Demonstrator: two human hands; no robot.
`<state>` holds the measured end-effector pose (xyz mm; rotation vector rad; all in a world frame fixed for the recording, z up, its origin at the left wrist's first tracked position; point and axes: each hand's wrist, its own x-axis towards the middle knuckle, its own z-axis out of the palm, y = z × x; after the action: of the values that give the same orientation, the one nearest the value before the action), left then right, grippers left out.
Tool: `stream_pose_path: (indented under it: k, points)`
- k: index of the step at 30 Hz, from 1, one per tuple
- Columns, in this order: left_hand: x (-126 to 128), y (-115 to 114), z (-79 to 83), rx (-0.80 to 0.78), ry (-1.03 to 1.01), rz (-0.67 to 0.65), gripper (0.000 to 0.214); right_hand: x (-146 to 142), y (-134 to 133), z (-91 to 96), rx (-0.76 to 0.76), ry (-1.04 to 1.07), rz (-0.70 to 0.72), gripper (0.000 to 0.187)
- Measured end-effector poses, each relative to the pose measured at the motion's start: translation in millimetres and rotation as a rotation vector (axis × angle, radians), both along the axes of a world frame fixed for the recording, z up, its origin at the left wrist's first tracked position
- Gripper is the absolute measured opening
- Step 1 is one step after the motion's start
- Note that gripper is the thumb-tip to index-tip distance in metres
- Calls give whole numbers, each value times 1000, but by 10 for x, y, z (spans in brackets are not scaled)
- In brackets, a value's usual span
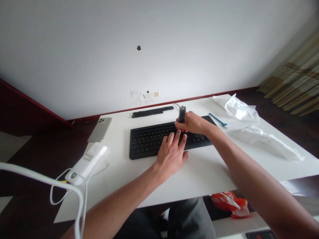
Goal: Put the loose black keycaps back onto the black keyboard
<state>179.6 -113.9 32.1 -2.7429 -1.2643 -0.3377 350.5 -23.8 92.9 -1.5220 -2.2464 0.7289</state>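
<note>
A black keyboard (pixel 146 139) lies on the white table, and lighter spots show among its upper rows where keycaps are off. My left hand (pixel 172 151) rests on its front middle part, fingers stretched out and apart, palm down. Just beyond it, my right hand (pixel 190 122) is closed around a dark grey handheld tool (pixel 182 114), held upright over the keyboard. The tool's lower end is hidden by my fingers. Behind the keyboard, loose black keycaps (pixel 152 112) are lined up in rows.
A blue plastic tool (pixel 218 120) lies right of the keyboard, near crumpled white plastic wrapping (pixel 240 109). On the left are a phone (pixel 100 129) and a white power strip (pixel 86 162) with a cable. A white tube (pixel 50 179) crosses the lower left. An orange bag (pixel 230 203) sits below the table edge.
</note>
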Motion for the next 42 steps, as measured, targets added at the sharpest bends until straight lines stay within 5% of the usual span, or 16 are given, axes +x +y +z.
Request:
stream_pose_path:
  k: [12,42]
  points:
    - [-1,4,16,-8,-2,-3,60,196,170,-174,-196,257,111,23]
    - [-5,-6,36,13,5,-9,58,415,309,-310,-373,410,170,38]
